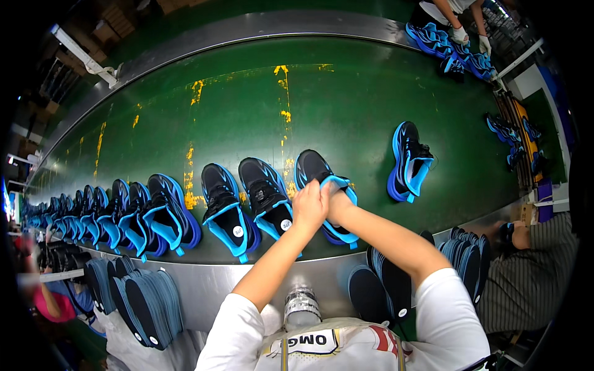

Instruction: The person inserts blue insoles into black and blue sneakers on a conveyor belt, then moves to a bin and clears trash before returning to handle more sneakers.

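A black sneaker (311, 162) with a bright blue lining and sole rests on the green belt in front of me, toe pointing away. My left hand (309, 205) is closed on the near-left side of its opening, by the tongue. Into the same opening reaches my right hand (337, 204); its fingers are hidden inside the shoe. Just left stand two matching sneakers, one (263, 185) beside my left hand and another (219, 195) farther left, both with a white round sticker on the insole. Off to the right, a single sneaker (408, 157) stands apart.
A long row of sneakers (164, 204) runs left along the green belt (352, 93). Stacks of insoles (148, 303) (378, 284) line the near metal edge. A roll of tape (302, 306) sits before me. At far right, a co-worker's gloved hands (461, 36) handle several sneakers (433, 40).
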`<action>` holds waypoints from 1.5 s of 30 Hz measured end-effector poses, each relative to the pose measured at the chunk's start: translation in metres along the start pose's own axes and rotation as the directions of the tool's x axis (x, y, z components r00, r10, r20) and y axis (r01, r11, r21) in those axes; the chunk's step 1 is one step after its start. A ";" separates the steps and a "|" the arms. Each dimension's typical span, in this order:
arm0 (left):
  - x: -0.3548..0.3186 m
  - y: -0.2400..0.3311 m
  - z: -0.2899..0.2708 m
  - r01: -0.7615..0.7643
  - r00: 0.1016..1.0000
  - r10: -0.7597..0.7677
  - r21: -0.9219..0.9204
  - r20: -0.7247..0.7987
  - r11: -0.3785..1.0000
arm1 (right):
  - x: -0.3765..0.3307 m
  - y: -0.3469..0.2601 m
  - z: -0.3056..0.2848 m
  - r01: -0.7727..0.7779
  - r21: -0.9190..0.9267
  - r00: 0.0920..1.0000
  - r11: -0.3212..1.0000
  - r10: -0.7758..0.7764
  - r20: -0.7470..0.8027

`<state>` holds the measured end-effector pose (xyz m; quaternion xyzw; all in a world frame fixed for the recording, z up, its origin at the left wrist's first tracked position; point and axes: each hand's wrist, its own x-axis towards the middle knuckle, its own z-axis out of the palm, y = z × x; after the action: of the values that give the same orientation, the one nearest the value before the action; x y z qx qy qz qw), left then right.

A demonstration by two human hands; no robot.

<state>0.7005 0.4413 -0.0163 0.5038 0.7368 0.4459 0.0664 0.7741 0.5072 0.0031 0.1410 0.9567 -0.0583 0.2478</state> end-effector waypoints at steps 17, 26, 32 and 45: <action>0.022 0.013 -0.026 -0.469 0.882 0.447 0.356 0.149 0.808 | -0.125 -0.025 0.028 0.059 0.400 0.641 0.915 0.273 -0.718; -0.031 0.034 -0.051 -0.343 0.939 0.322 0.227 0.122 0.912 | -0.176 -0.069 0.066 -0.074 0.528 0.759 0.846 0.391 -0.520; 0.017 0.005 -0.030 -0.300 0.928 0.197 0.316 0.317 0.900 | -0.153 -0.044 0.042 -0.040 0.588 0.734 0.808 0.423 -0.531; 0.029 0.039 -0.092 0.480 0.877 -0.290 -0.697 0.383 0.532 | -0.140 0.107 0.089 -0.167 0.916 0.524 0.366 0.819 -0.232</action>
<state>0.6627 0.4136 0.0765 0.2950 0.5525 0.6332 0.4547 0.9645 0.5595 -0.0100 0.5555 0.7279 -0.3469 -0.2030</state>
